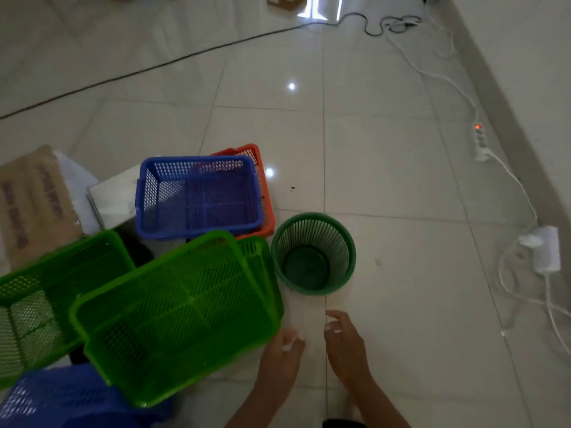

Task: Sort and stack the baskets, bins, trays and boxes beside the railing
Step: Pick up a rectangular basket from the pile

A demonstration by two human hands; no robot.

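A tilted bright green mesh basket (173,316) leans over another green basket (40,298) at lower left. Behind them a blue mesh basket (197,196) sits inside an orange one (262,186). A round dark green bin (313,253) stands upright on the floor to the right. Another blue basket (61,400) shows at the bottom left corner. My left hand (282,353) hovers just right of the tilted green basket's corner, fingers loosely bent, holding nothing. My right hand (343,338) is beside it below the round bin, fingers relaxed and empty.
A cardboard box (31,205) and white boxes (114,199) lie at the left. A white power strip (480,143), adapter (545,248) and cables run along the right wall. A black cable (154,66) crosses the tiled floor at the back.
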